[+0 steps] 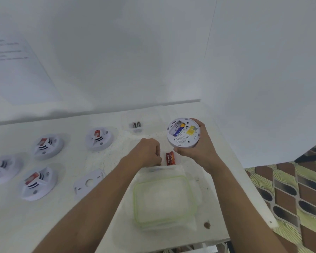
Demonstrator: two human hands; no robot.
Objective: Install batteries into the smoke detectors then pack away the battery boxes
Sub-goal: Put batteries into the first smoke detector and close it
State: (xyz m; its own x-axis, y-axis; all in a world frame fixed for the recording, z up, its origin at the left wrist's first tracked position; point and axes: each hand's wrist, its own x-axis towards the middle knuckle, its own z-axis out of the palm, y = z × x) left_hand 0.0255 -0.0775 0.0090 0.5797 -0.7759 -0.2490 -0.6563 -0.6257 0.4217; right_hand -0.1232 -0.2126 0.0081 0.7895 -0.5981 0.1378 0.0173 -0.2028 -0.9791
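Observation:
My right hand [199, 148] holds a round white smoke detector [183, 132] above the table, back side up, its battery bay exposed with one blue battery inside. My left hand [147, 152] reaches, fingers curled, into a clear battery box [178, 158] beside two orange batteries [170, 158]; whether it grips one is hidden. A second clear box [135, 127] further back holds two black batteries [136, 124]. Several other white detectors lie at the left, such as the nearest detector [98, 138].
A loose white mounting plate [88, 182] lies left of my left forearm. A clear container with a green-sealed lid [164, 201] sits at the table's front. The table ends at the right above a patterned floor [290, 194]. White walls stand behind.

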